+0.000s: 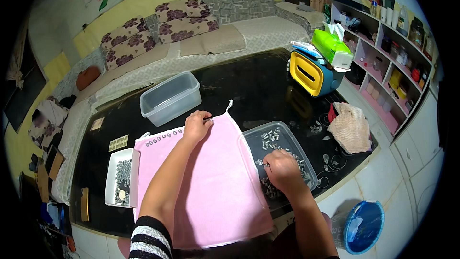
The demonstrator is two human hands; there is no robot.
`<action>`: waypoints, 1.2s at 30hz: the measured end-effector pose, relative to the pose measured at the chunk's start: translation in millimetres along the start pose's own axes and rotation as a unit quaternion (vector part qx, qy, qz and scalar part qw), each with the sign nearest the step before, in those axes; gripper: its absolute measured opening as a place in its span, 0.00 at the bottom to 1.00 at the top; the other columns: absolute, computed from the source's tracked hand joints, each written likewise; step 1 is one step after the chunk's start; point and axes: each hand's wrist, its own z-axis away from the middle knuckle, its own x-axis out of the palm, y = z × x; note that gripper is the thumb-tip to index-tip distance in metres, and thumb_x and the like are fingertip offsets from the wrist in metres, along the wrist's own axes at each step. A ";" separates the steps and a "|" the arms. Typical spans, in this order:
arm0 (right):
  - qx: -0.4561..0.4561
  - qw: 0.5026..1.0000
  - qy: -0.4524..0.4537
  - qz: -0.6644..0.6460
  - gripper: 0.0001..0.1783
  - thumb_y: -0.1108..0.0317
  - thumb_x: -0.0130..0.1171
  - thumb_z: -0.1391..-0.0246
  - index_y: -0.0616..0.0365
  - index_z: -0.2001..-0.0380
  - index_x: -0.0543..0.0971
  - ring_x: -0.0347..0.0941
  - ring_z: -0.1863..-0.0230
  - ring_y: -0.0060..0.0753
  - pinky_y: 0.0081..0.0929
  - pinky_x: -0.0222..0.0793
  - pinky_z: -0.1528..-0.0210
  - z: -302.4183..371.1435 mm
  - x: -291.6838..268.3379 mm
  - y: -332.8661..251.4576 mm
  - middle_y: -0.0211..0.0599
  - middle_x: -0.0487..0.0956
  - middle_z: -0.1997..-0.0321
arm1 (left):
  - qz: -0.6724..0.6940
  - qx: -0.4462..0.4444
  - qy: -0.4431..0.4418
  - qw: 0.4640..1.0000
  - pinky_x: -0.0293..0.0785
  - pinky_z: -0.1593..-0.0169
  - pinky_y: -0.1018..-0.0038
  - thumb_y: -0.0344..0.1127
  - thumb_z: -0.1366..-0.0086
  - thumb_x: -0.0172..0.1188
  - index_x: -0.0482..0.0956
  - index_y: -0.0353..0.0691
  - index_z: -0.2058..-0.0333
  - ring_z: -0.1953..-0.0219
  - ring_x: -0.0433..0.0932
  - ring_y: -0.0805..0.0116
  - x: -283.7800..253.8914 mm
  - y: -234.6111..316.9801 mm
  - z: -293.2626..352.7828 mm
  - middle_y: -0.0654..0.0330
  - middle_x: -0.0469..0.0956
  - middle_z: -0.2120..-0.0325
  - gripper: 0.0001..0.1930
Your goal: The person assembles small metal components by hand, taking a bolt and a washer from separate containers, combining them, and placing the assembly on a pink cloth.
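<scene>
Here, left grip pinching a dark piece, pink cloth beneath, right grip over silvery pieces, its hold unclear.

No wording or number is legible in this view. The lime-green tissue pack at two o'clock and, farther out in that direction, the clear bottle on the cubby shelf carry no print sharp enough to read, and the pale marks on the blue bucket, between four and five o'clock, are too faint to tell.
</scene>
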 end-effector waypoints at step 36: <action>0.071 0.922 -0.274 -0.264 0.06 0.69 0.54 0.55 0.60 0.73 0.73 0.70 0.76 0.33 0.25 0.68 0.69 -11.4 39.7 -147.5 0.38 0.73 0.78 | -0.048 -0.319 -0.164 0.932 0.69 0.72 0.80 0.30 0.52 0.62 0.78 0.35 0.77 0.78 0.72 0.78 -232.0 -120.5 251.1 0.64 0.76 0.83 0.05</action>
